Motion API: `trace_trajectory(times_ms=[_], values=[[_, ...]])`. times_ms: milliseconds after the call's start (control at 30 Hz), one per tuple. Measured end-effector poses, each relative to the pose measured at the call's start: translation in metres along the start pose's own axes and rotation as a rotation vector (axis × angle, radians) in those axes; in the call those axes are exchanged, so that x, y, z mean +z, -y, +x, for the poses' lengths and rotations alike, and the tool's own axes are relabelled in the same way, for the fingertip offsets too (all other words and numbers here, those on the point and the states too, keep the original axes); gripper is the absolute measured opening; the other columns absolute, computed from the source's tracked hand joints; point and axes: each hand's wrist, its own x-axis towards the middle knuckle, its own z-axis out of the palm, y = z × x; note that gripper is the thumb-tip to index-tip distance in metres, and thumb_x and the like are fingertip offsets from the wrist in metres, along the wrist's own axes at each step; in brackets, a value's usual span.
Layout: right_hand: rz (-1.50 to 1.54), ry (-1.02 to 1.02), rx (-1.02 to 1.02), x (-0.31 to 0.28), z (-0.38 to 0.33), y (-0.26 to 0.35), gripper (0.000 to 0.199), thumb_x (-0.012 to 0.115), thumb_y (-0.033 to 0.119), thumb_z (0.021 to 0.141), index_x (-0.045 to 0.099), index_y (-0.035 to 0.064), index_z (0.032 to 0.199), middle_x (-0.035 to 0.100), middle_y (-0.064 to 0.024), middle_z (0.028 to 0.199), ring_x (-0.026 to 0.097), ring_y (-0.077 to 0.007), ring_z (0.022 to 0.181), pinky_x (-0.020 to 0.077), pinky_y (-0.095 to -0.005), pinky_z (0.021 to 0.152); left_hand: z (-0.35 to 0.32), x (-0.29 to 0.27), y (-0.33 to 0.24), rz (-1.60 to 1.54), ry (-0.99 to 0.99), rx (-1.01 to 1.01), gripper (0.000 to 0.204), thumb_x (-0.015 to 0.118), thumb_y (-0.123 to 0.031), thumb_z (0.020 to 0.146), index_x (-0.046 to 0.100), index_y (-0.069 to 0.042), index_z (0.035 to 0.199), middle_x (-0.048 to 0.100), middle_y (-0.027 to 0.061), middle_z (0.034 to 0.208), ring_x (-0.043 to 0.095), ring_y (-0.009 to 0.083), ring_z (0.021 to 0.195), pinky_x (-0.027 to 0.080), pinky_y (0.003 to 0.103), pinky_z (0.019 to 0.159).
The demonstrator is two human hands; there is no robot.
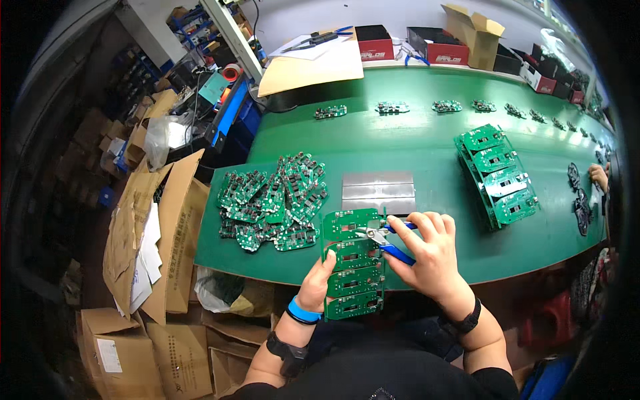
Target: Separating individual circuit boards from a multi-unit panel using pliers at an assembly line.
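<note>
Green bench (400,143); pliers (381,239) apparently touch circuit panel (355,258).

Long green workbench (400,143) before a pale wall (313,13) — cluttered shelving (189,25) at back left.

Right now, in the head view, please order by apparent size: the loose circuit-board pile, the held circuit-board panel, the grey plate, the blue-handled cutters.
1. Loose circuit-board pile
2. Held circuit-board panel
3. Grey plate
4. Blue-handled cutters, partly covered
</note>
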Motion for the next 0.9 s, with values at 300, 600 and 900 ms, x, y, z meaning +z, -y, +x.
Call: trace_trajectory(times_ms=[300,600,900], values=[[-0.043,0.019,0.006,-0.0055,-0.0003,0.0005,0.056,0.072,0.028,0.062,0.057,0.013,0.114,0.051,-0.009,0.1,0.047,-0.0255,0.094,0.0314,-0.0414,0.084,-0.0017,0.0043,0.0026,0.153,-0.021,0.086,0.049,0.029,-0.032,0.098,0.018,-0.01,0.141,0.041,0.0167,0.132,0.048,0.027,0.116,0.043,0.041,0.095],[-0.078,0.039,-0.017,-0.0094,-0.0023,0.0017,0.057,0.072,0.028,0.061,0.058,0.0135,0.114,0.051,-0.0089,0.1,0.048,-0.0252,0.094,0.0318,-0.041,0.082,-0.0046,0.0074,0.0051,0.223,-0.015,0.116,0.048,0.028,-0.03,0.099,0.018,-0.009,0.141,0.041,0.0162,0.132,0.048,0.0252,0.117,0.042,0.038,0.096],[-0.086,0.029,-0.02,-0.0086,-0.0033,0.0022,0.058,0.072,0.027,0.06,0.058,0.0135,0.114,0.052,-0.0087,0.098,0.049,-0.0246,0.091,0.0329,-0.0404,0.08,-0.0035,0.0056,0.0058,0.204,-0.002,0.086,0.048,0.027,-0.031,0.099,0.019,-0.008,0.14,0.041,0.0156,0.132,0.047,0.0246,0.118,0.042,0.038,0.097]])
